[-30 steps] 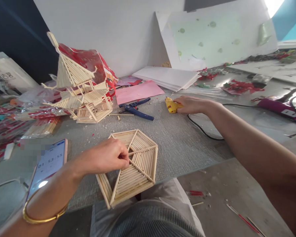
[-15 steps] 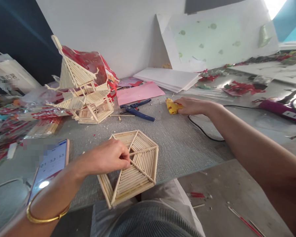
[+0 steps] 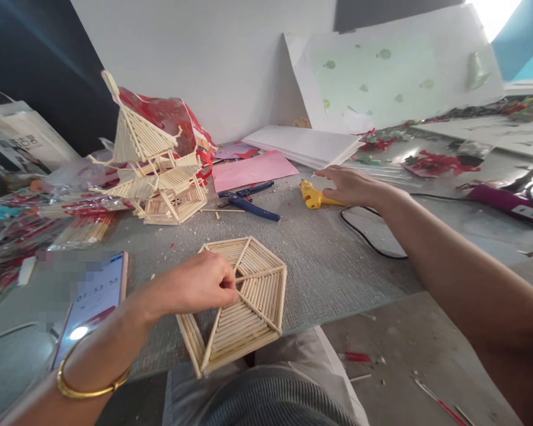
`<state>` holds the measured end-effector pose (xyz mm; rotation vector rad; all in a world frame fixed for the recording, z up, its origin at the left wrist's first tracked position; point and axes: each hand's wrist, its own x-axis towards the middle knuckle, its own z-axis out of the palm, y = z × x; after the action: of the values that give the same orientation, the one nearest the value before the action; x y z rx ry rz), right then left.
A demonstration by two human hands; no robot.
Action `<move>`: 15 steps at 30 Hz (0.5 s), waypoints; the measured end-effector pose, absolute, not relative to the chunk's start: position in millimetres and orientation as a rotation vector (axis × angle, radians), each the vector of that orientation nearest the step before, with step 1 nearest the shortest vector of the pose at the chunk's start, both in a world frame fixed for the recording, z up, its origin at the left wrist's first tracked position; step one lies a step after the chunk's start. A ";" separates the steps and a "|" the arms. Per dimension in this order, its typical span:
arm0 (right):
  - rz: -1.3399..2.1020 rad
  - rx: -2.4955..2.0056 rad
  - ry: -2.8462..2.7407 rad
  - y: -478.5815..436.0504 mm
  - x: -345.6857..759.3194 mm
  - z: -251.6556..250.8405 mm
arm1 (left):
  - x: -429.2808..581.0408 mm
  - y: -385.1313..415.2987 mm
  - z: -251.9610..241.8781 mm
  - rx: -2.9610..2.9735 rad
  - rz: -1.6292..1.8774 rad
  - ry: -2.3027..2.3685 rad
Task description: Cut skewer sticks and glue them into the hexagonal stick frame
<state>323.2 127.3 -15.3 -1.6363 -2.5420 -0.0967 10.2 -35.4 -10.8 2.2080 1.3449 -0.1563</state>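
A flat hexagonal panel of wooden sticks (image 3: 255, 296) lies at the near edge of the grey table (image 3: 328, 260), partly over my lap. My left hand (image 3: 195, 284), with a gold bangle on its wrist, is closed in a pinch on the sticks at the panel's centre. My right hand (image 3: 353, 186) reaches far across the table. Its fingers are spread and it hovers just right of a yellow glue gun (image 3: 310, 195) lying on the surface, holding nothing. A black cable (image 3: 364, 234) runs out from under that hand.
A stick-built pagoda model (image 3: 153, 171) stands at the back left before a red bag. Blue-handled cutters (image 3: 249, 204), pink paper (image 3: 253, 168) and white sheets (image 3: 306, 145) lie behind. A phone (image 3: 93, 299) and bundled sticks (image 3: 80, 231) are on the left, a purple tool (image 3: 501, 198) on the right.
My right hand has opened and lifted off the yellow glue gun, which stays on the table. My left hand keeps its pinch on the panel.
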 end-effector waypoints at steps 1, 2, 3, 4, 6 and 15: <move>-0.096 -1.634 -2.546 126.0 322.5 -14.6 | 10.8 -35.7 -10.5 2.212 -0.156 1.346; -0.092 -1.633 -2.551 124.8 321.6 -14.0 | 11.2 -36.1 -10.0 2.217 -0.159 1.347; -0.090 -1.632 -2.553 123.7 320.9 -13.6 | 11.6 -36.5 -9.5 2.220 -0.166 1.352; -0.090 -1.630 -2.551 123.0 320.3 -13.3 | 11.9 -36.9 -8.9 2.220 -0.174 1.361; -0.094 -1.620 -2.542 122.3 319.9 -13.2 | 12.2 -37.7 -7.9 2.221 -0.191 1.378; -0.104 -1.540 -2.531 119.9 320.2 -13.9 | 12.0 -39.1 -11.4 2.262 -0.189 1.405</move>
<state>320.2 119.9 -13.9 -1.5405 -2.5308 -0.1044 12.0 -39.1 -11.4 2.2620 1.4048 -0.1888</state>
